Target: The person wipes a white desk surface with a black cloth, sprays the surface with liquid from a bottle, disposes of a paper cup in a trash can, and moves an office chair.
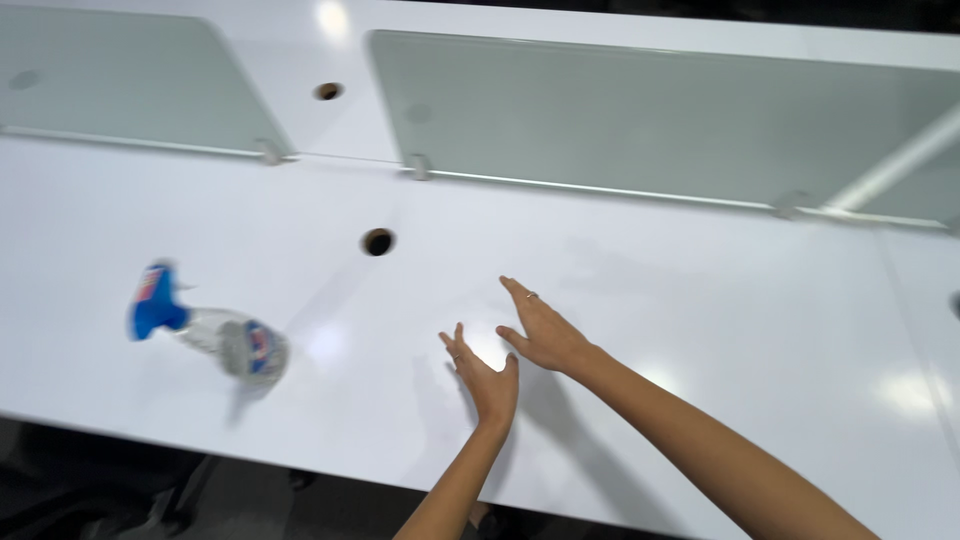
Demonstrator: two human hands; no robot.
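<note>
Spanning nearly the whole view, a white glossy bench [700, 300] runs left to right, with two frosted glass divider panels [650, 120] standing along its far edge. A round cable hole [378, 241] sits in the top toward the middle, a second hole [328, 91] beyond the panels. Right hand [545, 330]: reaches in from the near right corner, fingers spread wide and flat, palm down, low over the bare top near the bench's middle; holds nothing, and contact with the surface cannot be told. A ring shows on one finger. Left hand [487, 375]: comes up from the near edge, just beside the right, fingers open and apart, also empty. Spray bottle [215, 335]: stands well apart to the left, near the near edge, blurred; clear body with a label band, blue trigger head pointing left. Liquid level inside cannot be read through the blur. Neither hand touches it.
</note>
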